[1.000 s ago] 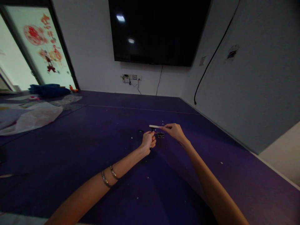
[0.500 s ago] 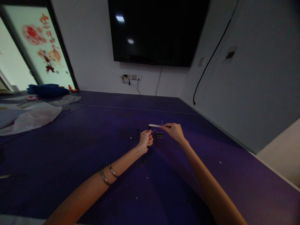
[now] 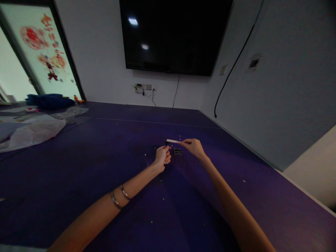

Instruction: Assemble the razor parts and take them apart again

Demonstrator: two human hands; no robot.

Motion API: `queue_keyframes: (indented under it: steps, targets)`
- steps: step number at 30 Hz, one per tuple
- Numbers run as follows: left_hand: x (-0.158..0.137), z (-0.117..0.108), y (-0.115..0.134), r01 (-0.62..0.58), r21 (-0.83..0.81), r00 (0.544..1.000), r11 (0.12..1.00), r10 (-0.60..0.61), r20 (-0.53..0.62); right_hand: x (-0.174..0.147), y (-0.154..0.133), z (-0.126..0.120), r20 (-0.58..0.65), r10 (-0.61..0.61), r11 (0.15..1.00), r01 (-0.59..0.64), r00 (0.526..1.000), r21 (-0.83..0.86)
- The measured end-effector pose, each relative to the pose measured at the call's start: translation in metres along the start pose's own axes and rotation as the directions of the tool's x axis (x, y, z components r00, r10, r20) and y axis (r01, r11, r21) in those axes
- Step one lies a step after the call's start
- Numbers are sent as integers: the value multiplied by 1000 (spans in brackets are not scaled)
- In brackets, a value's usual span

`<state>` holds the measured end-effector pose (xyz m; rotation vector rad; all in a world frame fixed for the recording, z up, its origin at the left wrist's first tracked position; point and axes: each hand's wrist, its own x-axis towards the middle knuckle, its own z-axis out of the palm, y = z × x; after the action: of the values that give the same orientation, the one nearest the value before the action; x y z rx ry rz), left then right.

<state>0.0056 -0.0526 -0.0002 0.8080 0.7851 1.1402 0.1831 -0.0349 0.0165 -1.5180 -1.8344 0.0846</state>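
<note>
My left hand (image 3: 163, 155) is closed round a dark slim tool (image 3: 167, 143), whose small dark head sticks out above the fist; most of it is hidden in the fingers. In my right hand (image 3: 193, 147), thumb and fingers pinch a flat white stick (image 3: 172, 141) that points left. The stick's far tip meets or overlaps the tool's dark head; I cannot tell if they touch. Between and just below the hands, a small black case (image 3: 177, 151) with pale markings lies on the purple surface (image 3: 110, 168). A thin dark piece (image 3: 155, 147) lies left of my left fist.
Small white scraps (image 3: 151, 222) are scattered over the purple surface. Crumpled clear plastic sheeting (image 3: 39, 131) and a dark blue cloth bundle (image 3: 49, 100) lie at the left. A black cable (image 3: 231, 71) hangs along the right wall. A television (image 3: 175, 35) is mounted on the back wall.
The whole view has shifted slightly, so everything sits a little further left. Both hands keep nearly the same hold and position, with the white stick still at the tool's head.
</note>
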Motion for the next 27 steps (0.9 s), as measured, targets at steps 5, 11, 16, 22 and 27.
queue_keyframes:
  steps: [5,11,16,22,27]
  targets:
    - [-1,1,2,6,1,1000,1000,-6,-7,0,3,2,-20,23,1000,-23,1000,21]
    - [-2,1,2,13,2,1000,1000,-13,-9,1,10,6,8,48,998,-48,999,49]
    - [-2,1,1,7,4,1000,1000,-7,-1,2,14,9,73,36,993,-44,997,113]
    - [-3,2,0,38,7,999,999,-38,-2,3,15,9,24,47,995,-49,999,84]
    - [-3,4,-1,71,19,997,997,-70,-14,4,13,9,53,15,996,-20,998,86]
